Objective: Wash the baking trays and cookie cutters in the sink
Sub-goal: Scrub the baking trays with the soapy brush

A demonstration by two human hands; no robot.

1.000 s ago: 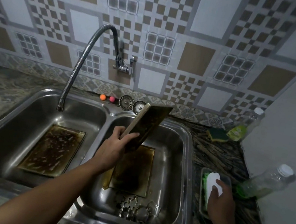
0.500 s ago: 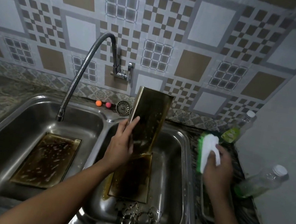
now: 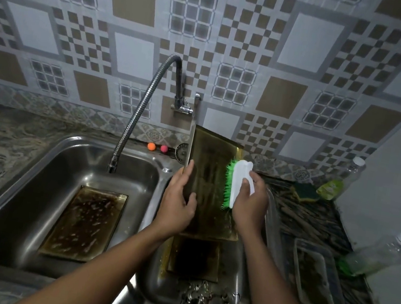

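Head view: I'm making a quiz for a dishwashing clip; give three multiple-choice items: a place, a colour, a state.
1. The faucet spout hangs over: A) the left basin B) the right basin C) the counter.
2. The brush bristles are: A) blue B) green C) red.
3. The tray in the left hand is: A) lying flat B) held upright C) face down.
Answers: 1A, its tip is above that basin; 2B, green bristles show under the white back; 3B, fingers grip its edge, tray standing on end.

The right hand (image 3: 248,206) has carried the brush (image 3: 238,181) onto the raised tray (image 3: 212,180).
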